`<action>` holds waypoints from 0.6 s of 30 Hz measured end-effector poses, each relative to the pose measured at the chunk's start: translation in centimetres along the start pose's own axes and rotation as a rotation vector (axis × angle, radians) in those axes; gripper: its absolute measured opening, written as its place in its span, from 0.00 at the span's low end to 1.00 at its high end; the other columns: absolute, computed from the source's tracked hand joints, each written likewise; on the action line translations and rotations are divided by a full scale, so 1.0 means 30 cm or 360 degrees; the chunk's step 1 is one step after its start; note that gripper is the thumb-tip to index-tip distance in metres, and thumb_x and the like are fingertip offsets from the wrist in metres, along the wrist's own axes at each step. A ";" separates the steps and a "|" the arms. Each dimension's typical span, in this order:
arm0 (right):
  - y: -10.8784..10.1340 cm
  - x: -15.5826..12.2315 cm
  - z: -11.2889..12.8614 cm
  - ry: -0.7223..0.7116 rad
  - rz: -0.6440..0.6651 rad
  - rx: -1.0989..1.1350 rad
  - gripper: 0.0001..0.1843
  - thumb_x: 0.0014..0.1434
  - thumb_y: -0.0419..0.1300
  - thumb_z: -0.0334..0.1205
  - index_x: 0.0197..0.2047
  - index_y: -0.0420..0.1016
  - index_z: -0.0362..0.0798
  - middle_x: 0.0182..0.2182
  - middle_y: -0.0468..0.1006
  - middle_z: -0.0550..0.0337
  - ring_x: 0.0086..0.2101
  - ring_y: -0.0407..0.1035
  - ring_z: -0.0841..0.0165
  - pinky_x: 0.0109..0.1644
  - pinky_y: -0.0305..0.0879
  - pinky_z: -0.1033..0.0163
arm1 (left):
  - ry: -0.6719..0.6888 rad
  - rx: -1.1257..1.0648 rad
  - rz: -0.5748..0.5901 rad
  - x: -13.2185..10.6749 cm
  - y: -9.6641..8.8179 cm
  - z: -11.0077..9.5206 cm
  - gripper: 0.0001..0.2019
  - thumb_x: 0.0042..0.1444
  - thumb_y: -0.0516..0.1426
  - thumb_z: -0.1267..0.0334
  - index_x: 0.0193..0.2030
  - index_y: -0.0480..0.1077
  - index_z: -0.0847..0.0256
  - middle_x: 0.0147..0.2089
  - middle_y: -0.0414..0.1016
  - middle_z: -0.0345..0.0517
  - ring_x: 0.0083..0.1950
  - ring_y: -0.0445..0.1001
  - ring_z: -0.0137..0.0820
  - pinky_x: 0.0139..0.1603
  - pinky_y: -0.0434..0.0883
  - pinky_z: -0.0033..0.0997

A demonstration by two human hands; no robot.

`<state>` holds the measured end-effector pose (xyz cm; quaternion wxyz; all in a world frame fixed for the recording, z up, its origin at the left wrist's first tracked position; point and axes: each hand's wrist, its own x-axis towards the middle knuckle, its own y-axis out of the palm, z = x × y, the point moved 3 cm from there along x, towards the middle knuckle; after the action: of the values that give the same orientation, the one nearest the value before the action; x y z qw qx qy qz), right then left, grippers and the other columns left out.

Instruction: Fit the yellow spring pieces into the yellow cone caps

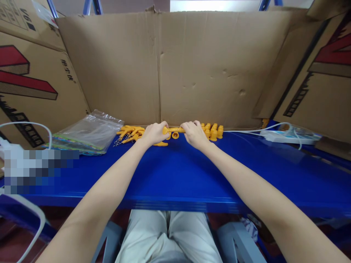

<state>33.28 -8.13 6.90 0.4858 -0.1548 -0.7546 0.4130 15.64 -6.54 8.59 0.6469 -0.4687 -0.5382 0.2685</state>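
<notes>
My left hand [155, 133] is closed on the left end of a thin, ridged orange plastic piece [174, 129]. At its other end, the fingers of my right hand [195, 133] are closed on the same piece, so it lies level between both hands. Just below it, a small orange cup-like part [175, 135] shows its round opening. Beside my left hand is a pile of orange plastic parts [131, 132], some with short dark chains. Several upright orange cup-like parts [214, 132] stand in rows right of my right hand. My fingers hide parts of the held piece.
A blue tabletop [170, 171] runs under my arms, with a tall cardboard sheet [208, 69] behind it. Clear plastic bags [90, 131] lie at the left. A white power strip [287, 136] with cables lies at the right. Printed cartons [41, 84] flank the table.
</notes>
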 end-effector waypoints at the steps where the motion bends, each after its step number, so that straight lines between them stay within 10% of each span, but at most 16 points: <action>1: -0.001 0.000 0.002 -0.0013 0.0001 -0.0029 0.14 0.62 0.46 0.29 0.48 0.69 0.42 0.43 0.76 0.44 0.45 0.66 0.56 0.50 0.50 0.55 | -0.0006 -0.0006 0.0003 -0.001 -0.003 0.000 0.20 0.53 0.55 0.53 0.52 0.68 0.54 0.39 0.78 0.47 0.44 0.76 0.41 0.42 0.68 0.35; 11: 0.014 -0.001 0.002 -0.0050 0.0176 -0.0167 0.13 0.64 0.49 0.35 0.47 0.71 0.42 0.43 0.75 0.45 0.45 0.65 0.56 0.48 0.49 0.54 | -0.0036 0.0019 0.0056 0.004 0.004 0.014 0.20 0.50 0.56 0.54 0.50 0.71 0.54 0.41 0.78 0.49 0.46 0.76 0.42 0.43 0.69 0.36; 18: -0.065 -0.011 -0.207 0.0761 0.0086 -0.0262 0.13 0.61 0.53 0.36 0.45 0.73 0.39 0.46 0.73 0.37 0.47 0.65 0.52 0.48 0.56 0.51 | -0.0238 0.0072 -0.0025 0.014 0.004 0.106 0.19 0.52 0.53 0.55 0.50 0.72 0.52 0.41 0.79 0.49 0.44 0.76 0.43 0.42 0.70 0.36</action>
<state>39.11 -6.61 9.38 0.6250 -0.3071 -0.6451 0.3145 12.76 -5.12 8.62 0.6173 -0.4284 -0.5825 0.3099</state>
